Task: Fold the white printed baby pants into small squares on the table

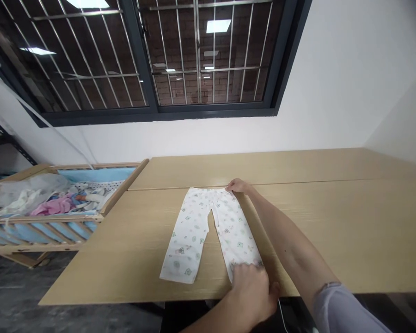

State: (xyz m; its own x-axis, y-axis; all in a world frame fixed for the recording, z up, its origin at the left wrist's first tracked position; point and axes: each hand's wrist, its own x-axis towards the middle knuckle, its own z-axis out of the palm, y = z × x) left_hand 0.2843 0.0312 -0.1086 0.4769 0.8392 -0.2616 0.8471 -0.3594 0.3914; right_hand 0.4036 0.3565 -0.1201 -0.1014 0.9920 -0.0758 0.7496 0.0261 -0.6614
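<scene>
White baby trousers [194, 236] with a small green and grey print lie flat on a light wood table [326, 222], waistband to the far side and legs toward me. My right hand [239, 186] reaches across and pinches the far corner of the waistband. My left hand [251, 291] is at the near end of the right-hand trouser leg, gripping its cuff. The part of the cuff under that hand is hidden. The other leg lies untouched.
A wooden crib [55, 217] with blue padding, holding heaped clothes [52, 196], stands left of the table. A seam crosses the tabletop behind the trousers. A barred window [152, 55] is in the wall beyond, with a dark metal shelf [7, 138] at far left.
</scene>
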